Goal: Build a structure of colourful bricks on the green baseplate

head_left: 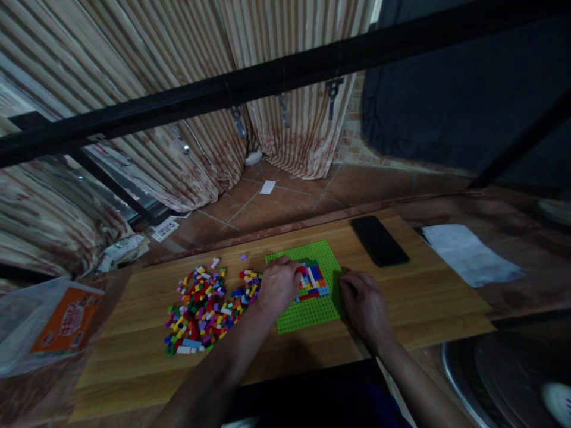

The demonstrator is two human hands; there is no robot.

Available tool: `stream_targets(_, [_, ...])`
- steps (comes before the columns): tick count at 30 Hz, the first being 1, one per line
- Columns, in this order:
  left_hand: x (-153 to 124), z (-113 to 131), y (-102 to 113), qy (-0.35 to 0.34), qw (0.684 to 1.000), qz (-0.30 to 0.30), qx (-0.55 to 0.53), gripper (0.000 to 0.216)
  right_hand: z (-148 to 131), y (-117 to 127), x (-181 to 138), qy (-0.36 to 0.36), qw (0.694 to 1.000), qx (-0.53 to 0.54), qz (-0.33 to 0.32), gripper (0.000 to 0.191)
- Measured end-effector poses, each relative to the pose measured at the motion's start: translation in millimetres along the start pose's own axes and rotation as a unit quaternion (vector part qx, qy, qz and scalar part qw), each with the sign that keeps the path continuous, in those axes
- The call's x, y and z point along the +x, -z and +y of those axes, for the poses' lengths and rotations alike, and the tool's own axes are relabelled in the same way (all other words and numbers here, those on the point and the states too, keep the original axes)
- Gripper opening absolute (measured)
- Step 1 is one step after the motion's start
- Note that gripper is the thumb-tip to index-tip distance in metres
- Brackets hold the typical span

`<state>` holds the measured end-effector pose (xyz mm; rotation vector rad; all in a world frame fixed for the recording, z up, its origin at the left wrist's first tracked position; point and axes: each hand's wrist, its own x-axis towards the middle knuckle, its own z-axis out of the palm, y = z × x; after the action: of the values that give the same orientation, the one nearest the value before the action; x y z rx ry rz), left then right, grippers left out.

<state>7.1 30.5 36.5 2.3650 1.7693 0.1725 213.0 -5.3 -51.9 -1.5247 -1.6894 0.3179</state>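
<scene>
A green studded baseplate (312, 318) lies on the wooden table. Flat colored bricks, mainly blue, yellow, red and white, form a built patch (314, 279) in its middle. My left hand (279, 285) reaches over the plate's left part, its fingers pinched on a small red brick (302, 270) at the patch's upper left. Whether that brick touches the patch cannot be told. Curled at the plate's right edge is my right hand (364, 306), its fingertips against or over the edge; anything inside them is hidden. A big heap of loose toy bricks (205, 306) spreads left of the plate, partly behind my left arm.
A black phone (379, 241) lies on the table (134, 333) at the back right. Beyond the right edge are white papers (473, 252). A clear container with an orange label (66, 318) stands at the left. A dark metal bar (267, 83) crosses in front of striped curtains.
</scene>
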Motion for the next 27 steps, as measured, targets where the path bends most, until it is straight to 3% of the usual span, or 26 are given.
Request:
stream_targets(11, [6.2,17.7,6.1,-0.002,0.994,-0.041,0.105,0.021,-1.8,1.1,-0.2,-0.001,1.000,-0.001,0.005,0.025])
stream_targets(19, [-1.1,10.7,5.8,0.006,0.999,0.019,0.041,0.019,-1.5,1.3,0.4,0.002,1.000,0.008,0.005,0.026])
stream_targets(27, [1.4,7.0,10.1,-0.008,0.999,-0.007,0.053,0.017,-2.5,1.6,0.8,0.002,1.000,0.001,-0.001,0.025])
